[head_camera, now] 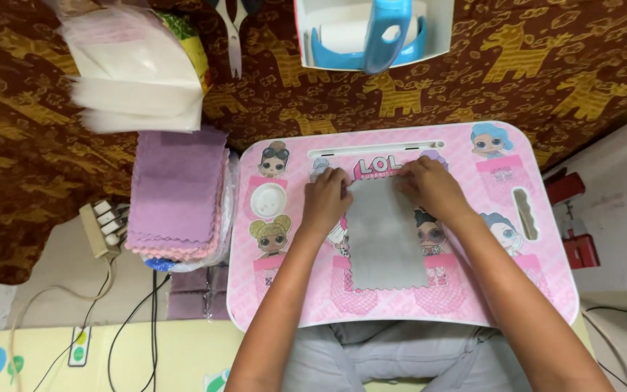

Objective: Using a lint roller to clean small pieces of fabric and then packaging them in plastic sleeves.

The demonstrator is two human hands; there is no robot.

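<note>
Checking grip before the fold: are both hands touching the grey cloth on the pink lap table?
Touching. The head view shows the left hand and right hand with fingers pressed on the top corners of the grey cloth.

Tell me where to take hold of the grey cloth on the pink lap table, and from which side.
Grip the grey cloth at its two far corners, coming from above. It lies flat on the pink lap table, so only the edges can be pinched, and the left hand and right hand already rest on those corners.

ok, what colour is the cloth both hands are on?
Plain grey cloth with a pinked edge, lying on the pink lap table; head view shows it.
</note>
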